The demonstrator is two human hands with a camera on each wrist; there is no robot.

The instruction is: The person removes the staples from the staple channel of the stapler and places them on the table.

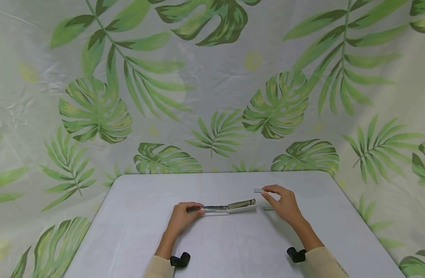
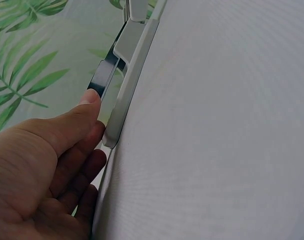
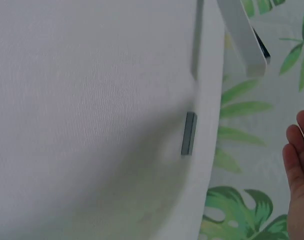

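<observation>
A white stapler (image 1: 242, 206) lies on the table with its top cover swung back to the right, baring the metal magazine. My left hand (image 1: 183, 217) pinches the stapler's left end. In the left wrist view its thumb (image 2: 92, 97) is against the dark tip of the magazine, above the white base (image 2: 123, 107). Right of the stapler, my right hand (image 1: 285, 204) pinches a short grey strip of staples (image 1: 257, 190) between thumb and fingertips, above the table. A second strip of staples (image 3: 189, 134) lies on the table below that hand.
The white table (image 1: 129, 239) reaches back to a hanging cloth (image 1: 219, 96) printed with green leaves. Black wrist cameras (image 1: 180, 260) sit on both wrists, near the beige sleeves.
</observation>
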